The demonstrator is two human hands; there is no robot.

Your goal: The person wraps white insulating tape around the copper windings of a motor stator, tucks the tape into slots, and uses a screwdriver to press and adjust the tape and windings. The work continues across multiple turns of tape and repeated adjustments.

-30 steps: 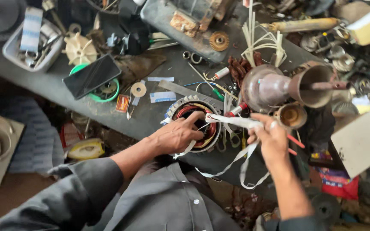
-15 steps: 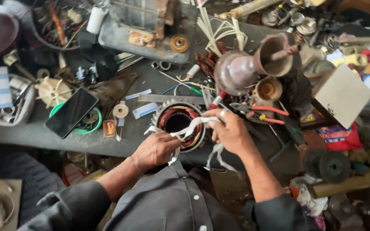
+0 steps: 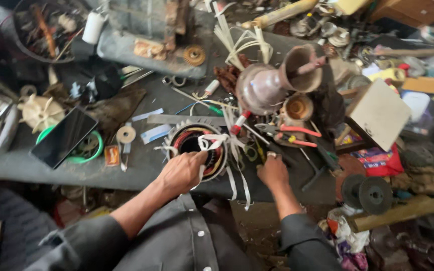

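We work on a motor stator at a cluttered counter, seen from the head camera.

Our left hand point(image 3: 181, 173) rests on the near rim of the round motor stator point(image 3: 197, 146), its fingers point(image 3: 198, 157) curled over the edge and into the bore, gripping the ring where copper windings show. White tape strips point(image 3: 216, 141) loop across the stator's top and hang down over the edge of the grey counter point(image 3: 141, 165). Our right hand point(image 3: 273, 171) lies just right of the stator, fingers bent down onto the counter; we cannot tell whether they pinch anything. Red-handled pliers point(image 3: 290, 134) lie just beyond that hand, a metal motor housing point(image 3: 272, 85) stands further back, and a dark phone point(image 3: 64, 137) lies well to the left.
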